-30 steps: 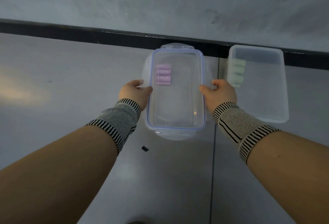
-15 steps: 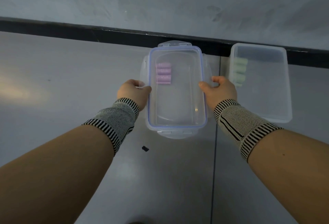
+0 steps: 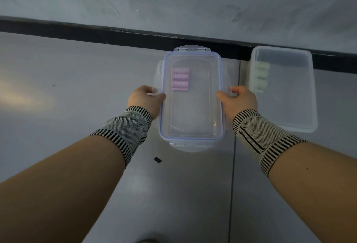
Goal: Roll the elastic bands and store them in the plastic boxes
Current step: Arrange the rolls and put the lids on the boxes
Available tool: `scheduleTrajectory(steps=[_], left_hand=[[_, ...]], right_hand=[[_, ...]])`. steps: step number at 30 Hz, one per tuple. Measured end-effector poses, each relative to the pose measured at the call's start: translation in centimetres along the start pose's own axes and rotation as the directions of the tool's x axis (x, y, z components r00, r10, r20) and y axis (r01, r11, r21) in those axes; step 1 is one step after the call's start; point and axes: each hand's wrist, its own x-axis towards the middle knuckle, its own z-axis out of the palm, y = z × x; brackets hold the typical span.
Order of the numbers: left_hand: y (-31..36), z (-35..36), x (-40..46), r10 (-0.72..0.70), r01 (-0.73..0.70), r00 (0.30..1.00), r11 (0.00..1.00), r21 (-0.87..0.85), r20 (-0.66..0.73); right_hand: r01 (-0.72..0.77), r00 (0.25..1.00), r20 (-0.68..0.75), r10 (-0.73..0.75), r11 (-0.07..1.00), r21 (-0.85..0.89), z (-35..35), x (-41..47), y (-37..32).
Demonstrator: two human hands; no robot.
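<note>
Head view: both hands (image 3: 144, 98) (image 3: 241, 100) grip the lidded box's (image 3: 191, 127) long sides.

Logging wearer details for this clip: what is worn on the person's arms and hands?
Both hands, left hand and right hand, are bare. Each wrist carries a knitted wrist band: the left wrist band and right wrist band are grey mesh-patterned with black-and-white striped edges. The forearms are uncovered.
</note>
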Motion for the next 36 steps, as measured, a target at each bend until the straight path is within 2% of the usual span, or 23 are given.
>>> scheduleTrajectory(steps=[4,6,9,11,13,15,17,19,23,25,31,33,34,36], left_hand=[[0.4,-0.1,0.2,-0.043,0.043,0.999,0.999,-0.012,0.033],[0.4,0.0,0.0,-0.011,0.011,1.0,1.0,0.013,0.002],[0.3,0.6,-0.9,0.202,-0.179,0.979,0.924,0.339,-0.032],[0.0,1.3,-1.4,0.272,-0.233,0.962,0.865,0.444,-0.025],[0.1,1.9,-1.4,0.238,-0.206,0.97,0.906,0.369,-0.044],[1.0,2.1,-1.2,0.091,-0.083,0.995,0.986,0.147,-0.048],[1.9,1.5,-0.6,-0.057,0.058,0.998,0.997,-0.054,0.031],[2.1,0.7,-0.6,-0.13,0.142,0.987,0.98,-0.14,0.095],[1.3,1.2,-0.9,0.017,-0.018,0.999,1.0,0.007,0.04],[1.0,1.7,-1.3,0.058,-0.058,0.998,0.998,0.008,0.004],[0.6,1.4,-0.8,0.023,-0.018,0.999,0.995,-0.102,0.04],[0.6,1.2,-1.0,0.054,-0.053,0.997,0.998,-0.015,0.06],[0.5,1.1,-0.9,0.107,-0.112,0.993,0.987,0.116,0.054],[0.7,1.0,-0.9,0.297,-0.281,0.955,0.871,0.403,0.024]], right_hand=[[-0.004,1.0,-0.001,0.004,0.999,0.032,0.3,0.1,0.1],[-0.004,1.0,-0.003,0.004,0.999,0.042,0.4,0.0,0.1],[-0.017,0.999,-0.033,0.017,1.0,0.008,0.6,-0.2,0.2],[-0.007,0.999,-0.053,0.006,1.0,-0.023,0.7,-0.3,0.2],[-0.002,0.999,-0.034,0.001,0.999,-0.033,0.9,-0.5,0.2],[-0.008,1.0,-0.004,0.008,1.0,-0.005,1.3,-0.5,0.4],[-0.012,1.0,-0.004,0.012,1.0,0.001,1.8,-0.6,0.6],[-0.004,1.0,-0.011,0.004,1.0,-0.016,2.1,-0.8,0.4],[0.014,1.0,-0.002,-0.014,0.996,-0.092,2.3,-0.6,0.3],[0.003,1.0,-0.012,-0.004,0.993,-0.12,2.5,-0.4,0.5],[-0.075,0.996,0.062,0.068,0.991,0.111,1.4,-0.3,-0.8],[-0.055,0.997,0.066,0.05,0.996,0.074,1.3,-0.1,-0.8],[-0.031,0.997,0.073,0.031,1.0,0.005,1.6,0.0,-0.8],[0.025,0.999,0.032,-0.021,0.99,-0.136,2.0,0.5,-0.9]])
